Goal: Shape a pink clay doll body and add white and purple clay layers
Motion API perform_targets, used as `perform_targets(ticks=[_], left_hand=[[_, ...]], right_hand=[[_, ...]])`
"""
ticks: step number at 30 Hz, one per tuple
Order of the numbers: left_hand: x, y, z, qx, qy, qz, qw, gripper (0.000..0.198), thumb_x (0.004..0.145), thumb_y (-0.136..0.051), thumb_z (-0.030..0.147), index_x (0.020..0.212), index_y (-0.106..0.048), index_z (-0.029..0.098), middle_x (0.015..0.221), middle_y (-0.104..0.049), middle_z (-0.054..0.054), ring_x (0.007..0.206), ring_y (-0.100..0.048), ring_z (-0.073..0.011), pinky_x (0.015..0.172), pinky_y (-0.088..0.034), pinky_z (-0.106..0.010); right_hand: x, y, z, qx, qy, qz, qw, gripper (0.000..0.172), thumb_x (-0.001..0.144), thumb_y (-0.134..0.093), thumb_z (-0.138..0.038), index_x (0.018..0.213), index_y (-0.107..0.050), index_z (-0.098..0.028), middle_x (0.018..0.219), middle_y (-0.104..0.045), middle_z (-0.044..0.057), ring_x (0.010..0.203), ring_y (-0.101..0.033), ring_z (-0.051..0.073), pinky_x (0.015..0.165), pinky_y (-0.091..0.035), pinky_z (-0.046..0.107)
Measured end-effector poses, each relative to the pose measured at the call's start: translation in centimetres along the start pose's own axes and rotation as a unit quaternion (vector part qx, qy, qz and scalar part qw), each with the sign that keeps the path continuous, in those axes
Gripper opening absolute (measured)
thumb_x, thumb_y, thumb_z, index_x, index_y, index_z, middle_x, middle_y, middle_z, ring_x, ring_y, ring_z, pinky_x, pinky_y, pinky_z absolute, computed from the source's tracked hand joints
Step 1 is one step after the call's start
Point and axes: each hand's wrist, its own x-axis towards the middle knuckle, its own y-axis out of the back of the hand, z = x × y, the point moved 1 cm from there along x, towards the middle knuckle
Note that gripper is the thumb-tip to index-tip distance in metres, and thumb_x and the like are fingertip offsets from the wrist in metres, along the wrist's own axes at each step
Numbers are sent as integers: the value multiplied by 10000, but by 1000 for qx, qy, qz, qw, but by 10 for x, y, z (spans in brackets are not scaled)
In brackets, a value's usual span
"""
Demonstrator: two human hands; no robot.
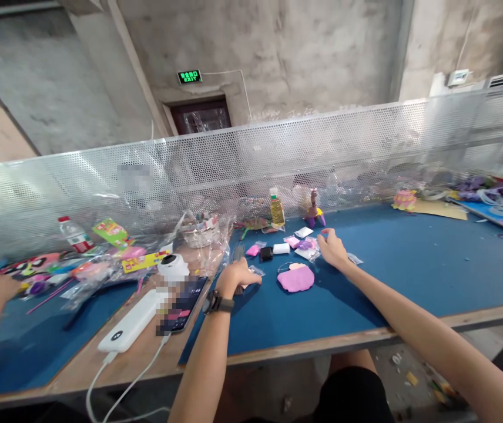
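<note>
Purple piece (296, 280) lies on blue mat (414, 264) between hands. Left hand (236, 276) beside clear packet (257, 271), grip unclear. Right hand (333, 249) just beside small packets (305, 244), fingers curled, cannot tell if holding anything. Phone (188, 302) farther left.

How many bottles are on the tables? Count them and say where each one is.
2: a red-capped bottle, left of the green packet, and a bottle with yellow contents, left of the purple-footed figure. Others may be hidden.
</note>
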Motion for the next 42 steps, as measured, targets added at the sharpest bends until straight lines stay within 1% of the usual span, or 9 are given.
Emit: perform_targets(ticks=[3, 6, 11, 15, 18, 23, 27, 37, 42], left_hand=[[2, -1, 1, 2, -23, 14, 1000, 511, 662, -720, 355, 1133, -648, 172, 1160, -718, -184, 1002, -701, -344, 672, -471, -310], [9, -4, 8, -6, -94, 109, 990, 351, 733, -636, 233, 1078, -649, 172, 1060, -731, -183, 970, -699, -331, 712, -472, -321], [14, -12, 32, -117, -315, 228, 914, 455, 761, -573, 98, 1208, -593, 183, 1131, -671, -119, 1053, -635, -243, 905, -482, -317], [8, -20, 51, -166, -403, 246, 866, 517, 815, -578, 120, 1326, -557, 195, 1154, -612, -102, 1045, -602, -223, 955, -477, -330], [4, -26, 58, -184, -423, 228, 857, 514, 847, -567, 131, 1356, -559, 209, 1111, -589, -87, 1016, -598, -210, 944, -486, -323], [4, -30, 61, -209, -430, 215, 852, 510, 868, -568, 143, 1371, -560, 227, 1142, -575, -80, 1036, -601, -198, 971, -484, -318], [3, -30, 63, -218, -438, 211, 846, 511, 862, -584, 144, 1366, -568, 222, 1199, -569, -91, 1127, -584, -211, 1030, -460, -328], [5, -36, 67, -220, -432, 217, 847, 511, 865, -552, 116, 1366, -567, 217, 1206, -566, -97, 1142, -578, -214, 1036, -461, -336], [10, -38, 67, -224, -415, 225, 853, 494, 871, -550, 131, 1361, -570, 197, 1162, -566, -100, 1102, -586, -214, 1023, -468, -336]], right_hand=[[-8, -3, -8, 4, 50, -28, 998, 322, 952, -405, -384, 1169, -572, -215, 837, -718, 46, 780, -669, 240, 641, -425, 279], [-15, -9, -14, -2, 130, -73, 989, 264, 951, -437, -366, 1067, -631, -228, 790, -707, 15, 707, -645, 195, 627, -412, 252], [-23, -18, -18, 64, 241, -147, 957, 308, 952, -477, -411, 1084, -661, -202, 869, -720, 30, 748, -657, 175, 699, -486, 266], [-28, -20, -23, 165, 254, -203, 931, 381, 930, -505, -491, 1068, -674, -179, 1007, -721, 70, 781, -667, 178, 668, -525, 275], [-31, -17, -27, 184, 263, -210, 923, 365, 904, -550, -503, 958, -697, -173, 981, -723, 69, 785, -660, 174, 675, -524, 271], [-34, -13, -29, 169, 239, -218, 931, 359, 850, -630, -534, 868, -668, -178, 824, -697, 22, 516, -536, 104, 516, -436, 241], [-36, -15, -27, 194, 214, -236, 928, 383, 801, -683, -568, 848, -616, -194, 797, -686, 19, 498, -548, 111, 469, -418, 233], [-34, -18, -27, 235, 205, -239, 919, 362, 778, -706, -530, 873, -638, -188, 869, -711, 45, 565, -603, 132, 516, -480, 251], [-31, -22, -24, 272, 164, -260, 912, 448, 784, -703, -502, 1084, -567, -199, 762, -706, 1, 492, -588, 131, 491, -453, 248]])
